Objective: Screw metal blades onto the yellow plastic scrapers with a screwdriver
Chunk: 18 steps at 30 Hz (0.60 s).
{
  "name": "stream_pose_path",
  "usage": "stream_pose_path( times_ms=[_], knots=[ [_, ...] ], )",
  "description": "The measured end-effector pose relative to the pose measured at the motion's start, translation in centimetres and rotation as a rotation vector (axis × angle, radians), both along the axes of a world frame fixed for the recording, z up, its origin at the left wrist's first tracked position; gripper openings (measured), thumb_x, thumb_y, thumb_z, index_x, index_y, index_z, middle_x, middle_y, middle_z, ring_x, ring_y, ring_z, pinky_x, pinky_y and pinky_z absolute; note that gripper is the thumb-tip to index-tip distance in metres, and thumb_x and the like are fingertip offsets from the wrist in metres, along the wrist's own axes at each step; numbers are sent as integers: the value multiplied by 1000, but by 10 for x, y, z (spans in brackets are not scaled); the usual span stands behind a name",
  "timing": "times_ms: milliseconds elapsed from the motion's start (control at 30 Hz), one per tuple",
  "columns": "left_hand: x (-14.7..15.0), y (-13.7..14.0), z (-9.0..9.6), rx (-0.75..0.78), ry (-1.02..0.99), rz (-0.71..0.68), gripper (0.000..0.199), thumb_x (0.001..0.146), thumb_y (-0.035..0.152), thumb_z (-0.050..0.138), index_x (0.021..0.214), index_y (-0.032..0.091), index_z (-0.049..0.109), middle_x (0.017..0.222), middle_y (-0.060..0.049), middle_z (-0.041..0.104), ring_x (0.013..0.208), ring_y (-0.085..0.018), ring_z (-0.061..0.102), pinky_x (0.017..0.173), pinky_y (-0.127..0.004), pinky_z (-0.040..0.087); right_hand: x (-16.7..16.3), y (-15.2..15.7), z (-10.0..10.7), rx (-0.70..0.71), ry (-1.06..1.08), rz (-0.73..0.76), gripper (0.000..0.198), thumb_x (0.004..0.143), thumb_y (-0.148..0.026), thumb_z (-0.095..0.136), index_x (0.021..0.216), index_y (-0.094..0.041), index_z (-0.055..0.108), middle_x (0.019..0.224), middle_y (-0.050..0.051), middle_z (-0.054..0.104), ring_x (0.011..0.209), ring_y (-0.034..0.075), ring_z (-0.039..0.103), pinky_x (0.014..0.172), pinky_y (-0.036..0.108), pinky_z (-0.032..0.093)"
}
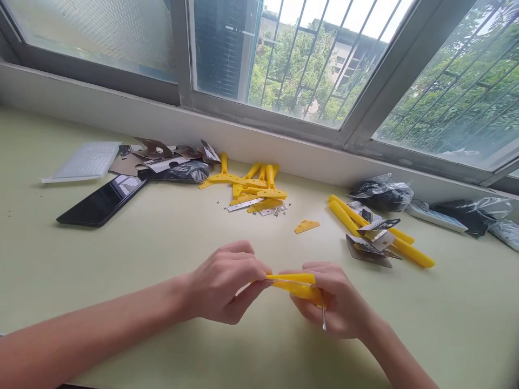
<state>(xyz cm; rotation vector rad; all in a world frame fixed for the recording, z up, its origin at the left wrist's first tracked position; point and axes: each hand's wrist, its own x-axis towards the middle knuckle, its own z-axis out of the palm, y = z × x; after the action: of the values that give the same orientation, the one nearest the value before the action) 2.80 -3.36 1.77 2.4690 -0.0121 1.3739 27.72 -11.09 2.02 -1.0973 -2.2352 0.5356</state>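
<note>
My left hand point(227, 281) pinches one end of a yellow plastic scraper head point(294, 278) between thumb and fingers. At its other end, my right hand point(343, 302) is closed around the same piece. A gap with a thin pale edge runs between the head's two yellow layers. Out of my right hand a slim metal rod point(324, 316) points downward; whether it is a screwdriver shaft I cannot tell. Beyond my hands lies a loose yellow cover plate point(307, 226). Farther back is a pile of yellow scraper heads point(265, 183) with metal blades point(243, 205) and small screws point(276, 214).
Yellow handles point(413, 253) and folded cards point(368, 254) lie at the right. Black plastic-wrapped bundles point(383, 193) rest by the window ledge. On the left are a black phone point(93, 208), a clear plastic sleeve point(83, 162) and torn card packaging point(156, 151).
</note>
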Motion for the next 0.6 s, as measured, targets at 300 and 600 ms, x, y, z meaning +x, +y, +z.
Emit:
stream_pose_path(
  times_ms=[300, 600],
  knots=[
    [2, -11, -8, -592, 27, -36, 12, 99, 13, 54, 94, 21, 46, 85, -5, 71, 67, -15, 68, 61, -28, 51, -4, 1, 5, -143, 19, -67, 29, 83, -6, 60, 70, -20, 39, 64, -7, 36, 60, 10, 29, 57, 26, 24],
    [5, -16, -2, -963, -18, -58, 21, 103, 28, 56, 87, 20, 44, 85, -4, 72, 75, -20, 75, 69, -35, 57, -11, 0, 8, -340, 100, -123, 29, 93, -24, 61, 70, -20, 42, 63, -6, 28, 56, 8, 26, 52, 26, 22]
  ],
)
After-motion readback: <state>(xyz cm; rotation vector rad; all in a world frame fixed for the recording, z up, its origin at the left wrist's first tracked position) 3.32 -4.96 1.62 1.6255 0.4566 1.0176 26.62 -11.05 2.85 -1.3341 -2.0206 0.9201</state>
